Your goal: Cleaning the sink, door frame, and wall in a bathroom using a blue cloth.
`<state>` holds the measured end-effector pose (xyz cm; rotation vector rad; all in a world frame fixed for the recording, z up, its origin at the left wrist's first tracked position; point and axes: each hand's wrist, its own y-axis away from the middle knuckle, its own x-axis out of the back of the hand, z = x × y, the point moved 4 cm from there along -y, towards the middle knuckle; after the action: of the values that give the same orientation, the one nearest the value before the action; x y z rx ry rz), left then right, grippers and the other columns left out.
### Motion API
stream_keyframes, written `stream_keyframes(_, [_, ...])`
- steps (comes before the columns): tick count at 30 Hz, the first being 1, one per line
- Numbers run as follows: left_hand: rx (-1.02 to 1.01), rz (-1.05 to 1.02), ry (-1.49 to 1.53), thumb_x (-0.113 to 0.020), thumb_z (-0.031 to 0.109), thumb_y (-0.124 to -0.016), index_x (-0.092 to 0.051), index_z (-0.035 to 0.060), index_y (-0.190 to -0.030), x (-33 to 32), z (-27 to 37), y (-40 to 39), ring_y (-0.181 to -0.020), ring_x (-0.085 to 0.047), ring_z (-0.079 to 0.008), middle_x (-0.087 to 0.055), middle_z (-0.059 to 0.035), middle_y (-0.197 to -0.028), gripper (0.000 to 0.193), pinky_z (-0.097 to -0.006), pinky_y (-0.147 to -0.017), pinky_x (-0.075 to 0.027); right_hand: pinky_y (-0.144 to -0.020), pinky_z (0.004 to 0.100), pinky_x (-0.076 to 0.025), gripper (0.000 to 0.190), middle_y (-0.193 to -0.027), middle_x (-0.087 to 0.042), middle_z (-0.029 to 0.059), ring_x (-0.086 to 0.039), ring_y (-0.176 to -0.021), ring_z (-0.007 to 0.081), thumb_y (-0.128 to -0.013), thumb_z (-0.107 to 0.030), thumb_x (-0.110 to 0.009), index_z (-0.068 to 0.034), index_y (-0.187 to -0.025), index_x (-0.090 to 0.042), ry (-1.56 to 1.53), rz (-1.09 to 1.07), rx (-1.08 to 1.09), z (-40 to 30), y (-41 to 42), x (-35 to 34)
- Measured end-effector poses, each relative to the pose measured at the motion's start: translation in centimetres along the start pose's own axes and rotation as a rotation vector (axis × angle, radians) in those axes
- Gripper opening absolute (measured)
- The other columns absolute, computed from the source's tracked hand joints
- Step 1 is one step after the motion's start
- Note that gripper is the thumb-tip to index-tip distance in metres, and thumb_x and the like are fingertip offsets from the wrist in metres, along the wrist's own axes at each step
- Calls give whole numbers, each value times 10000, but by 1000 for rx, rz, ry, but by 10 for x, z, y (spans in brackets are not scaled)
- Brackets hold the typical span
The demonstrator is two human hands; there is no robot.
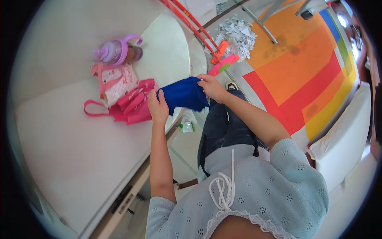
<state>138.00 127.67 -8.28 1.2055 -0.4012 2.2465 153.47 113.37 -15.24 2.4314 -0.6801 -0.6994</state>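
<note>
A deep blue piece of cloth (185,94) is stretched between my two hands, over the edge of the white table. My left hand (158,105) grips its left end, thumb on top. At the upper right corner my right hand (212,87) pinches the cloth between thumb and fingers, and its lower edge hangs loose. Just left of my left hand a bright pink bag with a loop handle (131,106) lies crumpled on the table. Against it rests a white and pink patterned bag (119,79) with pink straps.
A lilac-handled bottle (119,51) lies behind the bags on the white table (74,143). On the floor are a pink-and-green broom head (223,64), a heap of paper scraps (237,34) and a colour-block mat (295,68). A white cushion (343,134) stands at right.
</note>
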Motion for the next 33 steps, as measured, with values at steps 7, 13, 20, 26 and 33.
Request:
stream_keyframes(7, [-41,105,-169,-533,239,-884,-428,-41,-1244,-36,-7,-102,-1100,-450,-365,-483,-233,-1162,468,-406,-955,-339,-731,394,-472,272,-829,-635,146,-607,-771,291,-791,-43,-471,15,-1032,-582,405,901,504,-42,-69,15])
stream_keyframes(13, [216,-172,185,-311,409,-956,-255,20,-1393,-104,-18,-92,-1366,-105,-354,-199,-205,-1457,588,-464,-1087,-76,-1048,472,-256,407,-1287,-461,190,-355,-1261,351,-772,-132,-580,-50,-1170,-547,861,476,824,-18,-89,-54])
stream_keyframes(20, [124,-100,-237,-253,403,-960,-147,51,-1429,-123,-52,-53,-1374,6,-370,-38,-203,-1487,596,-552,-1054,37,-1067,543,-120,584,-1434,-260,163,-173,-1341,371,-790,-357,-547,-119,-1311,-433,1169,502,654,-5,-110,-56])
stream_keyframes(26, [10,-226,-145,-291,365,-960,-137,-27,-1408,-130,-33,-46,-1370,12,-385,-38,-233,-1478,615,-526,-1064,31,-1024,637,-90,573,-1444,-233,171,-143,-1336,424,-795,-331,-529,-110,-1314,-429,1175,382,661,-5,-107,-33])
stream_keyframes(33, [100,-142,-190,-235,410,-959,-157,56,-1429,-127,-31,-222,-1377,42,-352,-26,-206,-1487,593,-498,-1069,60,-1047,612,-80,495,-1410,-331,128,-215,-1326,358,-864,-355,-422,-140,-1309,-450,1508,536,732,-112,-232,-47])
